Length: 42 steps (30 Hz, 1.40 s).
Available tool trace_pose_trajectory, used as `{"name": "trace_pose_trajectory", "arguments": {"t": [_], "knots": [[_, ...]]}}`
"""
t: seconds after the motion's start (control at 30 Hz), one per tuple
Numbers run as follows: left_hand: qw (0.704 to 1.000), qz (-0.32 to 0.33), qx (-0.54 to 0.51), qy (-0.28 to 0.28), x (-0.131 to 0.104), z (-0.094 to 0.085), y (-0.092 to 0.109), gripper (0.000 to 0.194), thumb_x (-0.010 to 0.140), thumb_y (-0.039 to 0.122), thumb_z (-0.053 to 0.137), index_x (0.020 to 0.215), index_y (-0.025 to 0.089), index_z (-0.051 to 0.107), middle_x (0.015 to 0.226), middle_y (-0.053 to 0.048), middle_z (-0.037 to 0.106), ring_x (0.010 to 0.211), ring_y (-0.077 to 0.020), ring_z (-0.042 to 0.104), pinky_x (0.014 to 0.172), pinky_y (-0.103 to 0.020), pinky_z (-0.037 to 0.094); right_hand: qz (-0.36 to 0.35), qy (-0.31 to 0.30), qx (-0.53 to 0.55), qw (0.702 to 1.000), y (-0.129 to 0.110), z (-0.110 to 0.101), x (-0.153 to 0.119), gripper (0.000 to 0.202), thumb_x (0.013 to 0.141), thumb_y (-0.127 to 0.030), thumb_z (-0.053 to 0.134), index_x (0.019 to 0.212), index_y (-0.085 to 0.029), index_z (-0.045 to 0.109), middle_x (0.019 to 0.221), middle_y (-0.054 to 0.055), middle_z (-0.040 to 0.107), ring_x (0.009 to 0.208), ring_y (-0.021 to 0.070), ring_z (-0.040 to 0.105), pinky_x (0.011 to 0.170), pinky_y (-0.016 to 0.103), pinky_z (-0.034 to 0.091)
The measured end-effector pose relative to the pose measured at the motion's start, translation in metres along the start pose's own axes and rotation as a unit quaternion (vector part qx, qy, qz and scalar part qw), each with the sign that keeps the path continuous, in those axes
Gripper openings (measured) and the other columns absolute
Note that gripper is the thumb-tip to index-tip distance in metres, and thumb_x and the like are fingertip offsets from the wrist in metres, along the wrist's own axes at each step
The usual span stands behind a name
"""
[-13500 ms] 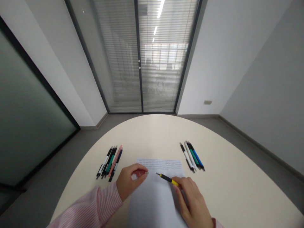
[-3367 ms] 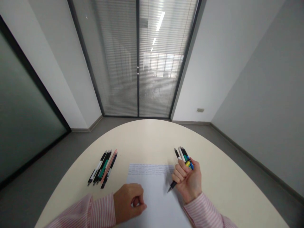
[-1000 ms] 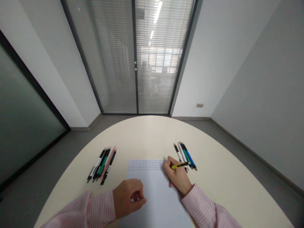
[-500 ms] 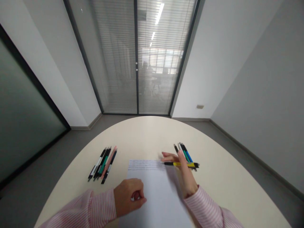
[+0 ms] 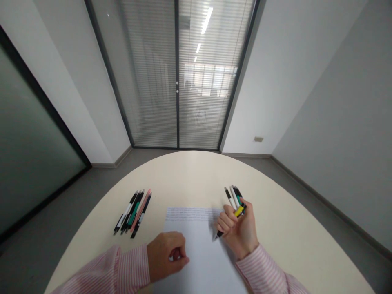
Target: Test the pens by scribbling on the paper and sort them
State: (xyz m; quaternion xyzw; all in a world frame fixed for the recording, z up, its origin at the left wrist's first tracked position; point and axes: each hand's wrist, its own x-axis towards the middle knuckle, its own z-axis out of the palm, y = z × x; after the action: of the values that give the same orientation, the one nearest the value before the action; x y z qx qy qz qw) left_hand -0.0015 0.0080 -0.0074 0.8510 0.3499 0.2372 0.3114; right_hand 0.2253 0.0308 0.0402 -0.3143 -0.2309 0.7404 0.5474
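My right hand (image 5: 239,228) is wrapped round a yellow and black pen (image 5: 240,210), above the right edge of the paper. The pen's black end points down and left. Curled on the left side of the white paper (image 5: 199,253) is my left hand (image 5: 168,253), its thumb and fingers drawn together; whether it holds anything is hidden. Lines of small writing cross the top of the sheet. Just beyond my right hand lie several pens (image 5: 234,195), partly covered by it.
A row of several pens (image 5: 133,212), black, white, green and pink, lies left of the paper on the round cream table (image 5: 192,175). Beyond the table are a glass partition with blinds (image 5: 153,102) and white walls.
My right hand has turned over and its fingers have closed round the yellow and black pen, which has swung from level to slanting. My left hand has stayed where it was.
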Motion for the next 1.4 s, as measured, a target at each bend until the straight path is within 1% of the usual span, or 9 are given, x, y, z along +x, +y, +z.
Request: {"name": "trace_pose_trajectory", "arguments": {"t": [0.2, 0.3, 0.47, 0.6, 0.73, 0.77, 0.9, 1.13, 1.4], "knots": [[1.0, 0.013, 0.008, -0.006, 0.001, 0.001, -0.002, 0.013, 0.07, 0.014, 0.062, 0.061, 0.015, 0.053, 0.058, 0.004, 0.05, 0.054, -0.01, 0.044, 0.053, -0.021, 0.034, -0.003, 0.01, -0.026, 1.0, 0.003, -0.006, 0.004, 0.065, 0.074, -0.08, 0.021, 0.044, -0.023, 0.016, 0.039, -0.01, 0.01, 0.037, 0.0075, 0.005, 0.034, 0.02, 0.019], [1.0, 0.013, 0.008, 0.0, 0.001, 0.001, -0.002, 0.013, 0.069, 0.013, 0.062, 0.061, 0.016, 0.053, 0.057, 0.003, 0.05, 0.054, -0.0104, 0.045, 0.053, -0.021, 0.035, -0.058, 0.018, -0.037, 0.997, -0.01, -0.005, 0.003, 0.058, 0.076, -0.074, 0.039, 0.051, -0.022, 0.039, 0.042, -0.011, 0.016, 0.036, 0.0067, 0.009, 0.033, 0.018, 0.02], [1.0, 0.011, 0.005, -0.001, 0.001, 0.0, -0.001, 0.013, 0.067, 0.01, 0.062, 0.061, 0.016, 0.053, 0.057, 0.004, 0.049, 0.053, -0.0101, 0.044, 0.053, -0.02, 0.035, -0.23, 0.121, -0.021, 0.966, -0.056, -0.021, -0.005, 0.032, 0.073, -0.055, 0.065, 0.077, -0.025, 0.057, 0.068, -0.003, 0.052, 0.058, 0.0113, 0.053, 0.05, 0.023, 0.049], [1.0, 0.003, 0.001, -0.006, 0.0, -0.001, 0.001, 0.013, 0.069, 0.011, 0.062, 0.061, 0.015, 0.053, 0.058, 0.003, 0.05, 0.054, -0.0101, 0.045, 0.053, -0.02, 0.035, -0.368, 0.271, -0.116, 0.882, -0.079, -0.063, -0.016, 0.033, 0.075, -0.053, 0.063, 0.081, -0.021, 0.064, 0.063, -0.004, 0.051, 0.058, 0.0108, 0.052, 0.071, 0.035, 0.055], [1.0, -0.01, 0.001, -0.009, 0.0, -0.002, 0.005, 0.013, 0.068, 0.01, 0.063, 0.061, 0.015, 0.054, 0.057, 0.004, 0.049, 0.054, -0.0097, 0.044, 0.054, -0.02, 0.035, -0.434, 0.443, -0.355, 0.7, -0.078, -0.11, -0.025, 0.037, 0.076, -0.051, 0.06, 0.088, -0.016, 0.066, 0.072, 0.003, 0.062, 0.07, 0.0199, 0.061, 0.08, 0.043, 0.051], [1.0, -0.011, 0.0, -0.008, 0.0, -0.003, 0.005, 0.013, 0.067, 0.009, 0.064, 0.061, 0.015, 0.054, 0.057, 0.004, 0.049, 0.054, -0.0096, 0.044, 0.054, -0.02, 0.035, -0.416, 0.455, -0.381, 0.689, -0.075, -0.118, -0.027, 0.037, 0.073, -0.049, 0.063, 0.088, -0.016, 0.067, 0.072, 0.005, 0.065, 0.075, 0.0239, 0.063, 0.082, 0.045, 0.049], [1.0, -0.011, 0.003, -0.005, 0.0, -0.003, 0.006, 0.012, 0.066, 0.008, 0.064, 0.061, 0.014, 0.054, 0.058, 0.004, 0.049, 0.054, -0.0095, 0.044, 0.053, -0.02, 0.034, -0.321, 0.434, -0.518, 0.664, -0.066, -0.13, -0.024, 0.037, 0.059, -0.048, 0.069, 0.083, -0.019, 0.069, 0.077, 0.008, 0.071, 0.081, 0.0305, 0.066, 0.079, 0.043, 0.048], [1.0, -0.013, 0.001, -0.005, 0.0, -0.001, 0.004, 0.011, 0.066, 0.009, 0.064, 0.061, 0.014, 0.055, 0.058, 0.004, 0.05, 0.053, -0.0092, 0.044, 0.053, -0.019, 0.034, -0.298, 0.334, -0.72, 0.53, -0.051, -0.124, -0.009, 0.035, 0.073, -0.052, 0.052, 0.081, -0.022, 0.068, 0.069, 0.005, 0.068, 0.067, 0.0247, 0.065, 0.066, 0.035, 0.049], [1.0, -0.011, 0.003, -0.013, 0.001, 0.0, 0.0, 0.011, 0.069, 0.013, 0.065, 0.063, 0.014, 0.056, 0.058, 0.003, 0.05, 0.053, -0.0097, 0.045, 0.053, -0.02, 0.034, -0.318, 0.254, -0.735, 0.542, -0.046, -0.136, -0.005, 0.04, 0.079, -0.054, 0.048, 0.084, -0.019, 0.069, 0.09, 0.008, 0.067, 0.069, 0.0205, 0.064, 0.066, 0.032, 0.05]]}}
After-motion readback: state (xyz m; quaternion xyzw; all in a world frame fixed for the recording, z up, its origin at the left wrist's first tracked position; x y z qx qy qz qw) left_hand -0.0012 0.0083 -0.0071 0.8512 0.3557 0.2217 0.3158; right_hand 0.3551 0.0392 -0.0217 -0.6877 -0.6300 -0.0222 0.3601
